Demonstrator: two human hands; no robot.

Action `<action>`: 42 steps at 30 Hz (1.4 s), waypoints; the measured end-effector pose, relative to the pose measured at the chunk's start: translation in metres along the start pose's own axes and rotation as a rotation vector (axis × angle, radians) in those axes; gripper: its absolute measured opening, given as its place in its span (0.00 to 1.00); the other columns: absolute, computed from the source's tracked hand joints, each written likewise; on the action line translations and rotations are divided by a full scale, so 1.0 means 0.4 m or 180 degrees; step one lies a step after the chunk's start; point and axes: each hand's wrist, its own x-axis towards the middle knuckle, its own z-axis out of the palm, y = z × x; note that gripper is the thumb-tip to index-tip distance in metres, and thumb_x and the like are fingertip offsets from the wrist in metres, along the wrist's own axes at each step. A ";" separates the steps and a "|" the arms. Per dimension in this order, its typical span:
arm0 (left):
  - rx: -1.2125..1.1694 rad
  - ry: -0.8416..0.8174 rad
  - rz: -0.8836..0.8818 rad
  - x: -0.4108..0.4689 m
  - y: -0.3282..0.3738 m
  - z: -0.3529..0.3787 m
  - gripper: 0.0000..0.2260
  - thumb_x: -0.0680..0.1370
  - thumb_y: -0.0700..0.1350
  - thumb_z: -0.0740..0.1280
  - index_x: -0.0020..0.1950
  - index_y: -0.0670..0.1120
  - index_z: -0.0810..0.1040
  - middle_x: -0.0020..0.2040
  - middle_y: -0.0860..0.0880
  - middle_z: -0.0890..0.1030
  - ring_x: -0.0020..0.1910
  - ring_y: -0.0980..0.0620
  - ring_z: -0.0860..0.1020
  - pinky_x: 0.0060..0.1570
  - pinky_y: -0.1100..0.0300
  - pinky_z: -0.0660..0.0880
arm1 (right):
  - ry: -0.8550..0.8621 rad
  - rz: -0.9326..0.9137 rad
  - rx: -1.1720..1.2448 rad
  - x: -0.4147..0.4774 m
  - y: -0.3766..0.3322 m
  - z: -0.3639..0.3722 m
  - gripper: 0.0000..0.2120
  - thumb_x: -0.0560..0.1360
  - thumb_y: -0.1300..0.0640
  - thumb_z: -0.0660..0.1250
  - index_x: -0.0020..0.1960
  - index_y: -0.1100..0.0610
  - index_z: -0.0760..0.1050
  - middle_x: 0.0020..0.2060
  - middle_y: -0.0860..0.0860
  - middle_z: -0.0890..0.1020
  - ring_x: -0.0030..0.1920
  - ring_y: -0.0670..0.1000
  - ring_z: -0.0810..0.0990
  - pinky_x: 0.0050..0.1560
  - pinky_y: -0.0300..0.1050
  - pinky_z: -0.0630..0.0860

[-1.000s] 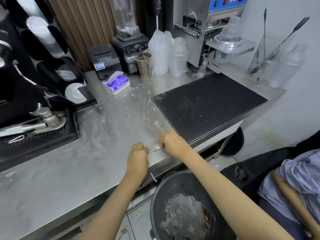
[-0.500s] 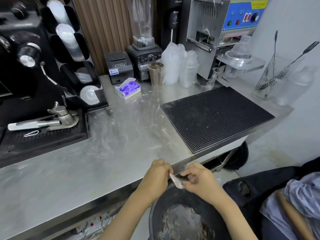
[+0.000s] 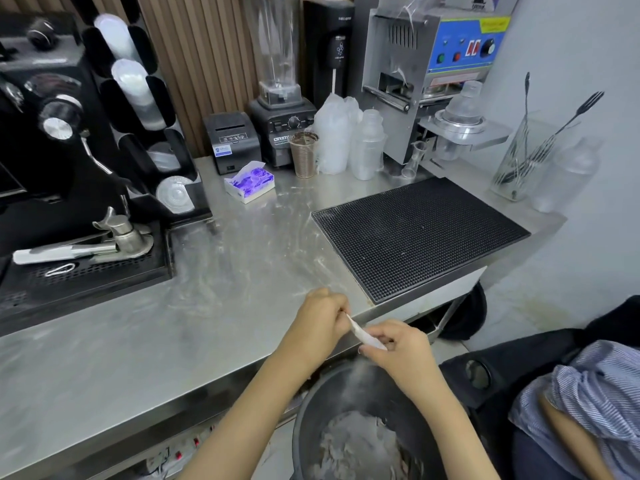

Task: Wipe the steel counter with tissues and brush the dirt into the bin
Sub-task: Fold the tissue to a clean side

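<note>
A crumpled white tissue (image 3: 364,335) is stretched between my two hands just past the front edge of the steel counter (image 3: 221,278). My left hand (image 3: 320,318) pinches its upper end and my right hand (image 3: 398,344) grips its lower end. Both hands hover above the round dark bin (image 3: 308,420), which stands on the floor below the counter edge and holds a heap of used tissues (image 3: 356,445). The counter surface shows smeared wipe marks. A white and purple tissue box (image 3: 250,184) sits at the back of the counter.
A black rubber mat (image 3: 419,233) covers the counter's right part. A black coffee machine and drip tray (image 3: 83,265) fill the left. A receipt printer (image 3: 231,142), blender (image 3: 281,109), plastic cups (image 3: 346,140) and sealing machine (image 3: 433,64) line the back. A person in a striped shirt (image 3: 588,393) sits at right.
My hands have left the counter's front edge with the tissue and come back over the bin; the tissue is now pulled between them. The view has tilted up slightly.
</note>
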 end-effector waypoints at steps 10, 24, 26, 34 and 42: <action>-0.3112 0.0100 -0.1554 -0.030 0.049 -0.030 0.06 0.74 0.39 0.68 0.50 0.46 0.79 0.49 0.45 0.81 0.45 0.51 0.79 0.37 0.63 0.75 | 0.0549 0.0383 0.0978 0.006 -0.065 0.000 0.06 0.68 0.64 0.73 0.35 0.56 0.79 0.24 0.44 0.78 0.27 0.40 0.74 0.30 0.31 0.70; -0.4023 0.0270 -0.1506 -0.081 -0.001 -0.109 0.04 0.76 0.37 0.64 0.47 0.41 0.78 0.40 0.46 0.82 0.39 0.52 0.81 0.41 0.59 0.77 | 0.0357 0.0290 0.1149 -0.001 -0.167 0.078 0.05 0.67 0.57 0.74 0.34 0.56 0.80 0.28 0.50 0.79 0.29 0.44 0.74 0.31 0.36 0.70; -0.4065 0.0443 -0.1524 -0.085 -0.012 -0.133 0.03 0.76 0.36 0.64 0.48 0.41 0.77 0.39 0.46 0.82 0.37 0.53 0.81 0.39 0.61 0.77 | 0.0261 0.0252 0.1212 0.007 -0.186 0.095 0.05 0.67 0.58 0.75 0.33 0.54 0.80 0.27 0.49 0.79 0.29 0.45 0.74 0.32 0.38 0.70; -0.3852 0.1051 -0.1564 -0.128 -0.086 -0.239 0.04 0.76 0.39 0.66 0.41 0.43 0.78 0.35 0.47 0.81 0.35 0.53 0.77 0.39 0.61 0.74 | -0.0163 0.0220 0.1805 0.035 -0.274 0.184 0.11 0.72 0.67 0.68 0.33 0.55 0.77 0.30 0.52 0.79 0.30 0.47 0.75 0.27 0.33 0.73; -0.3207 0.1812 -0.1823 -0.219 -0.194 -0.351 0.04 0.76 0.41 0.66 0.41 0.45 0.77 0.35 0.47 0.80 0.35 0.53 0.78 0.36 0.62 0.75 | -0.0711 -0.0113 0.1640 0.061 -0.347 0.358 0.11 0.73 0.69 0.66 0.34 0.58 0.74 0.30 0.53 0.78 0.32 0.48 0.74 0.31 0.35 0.70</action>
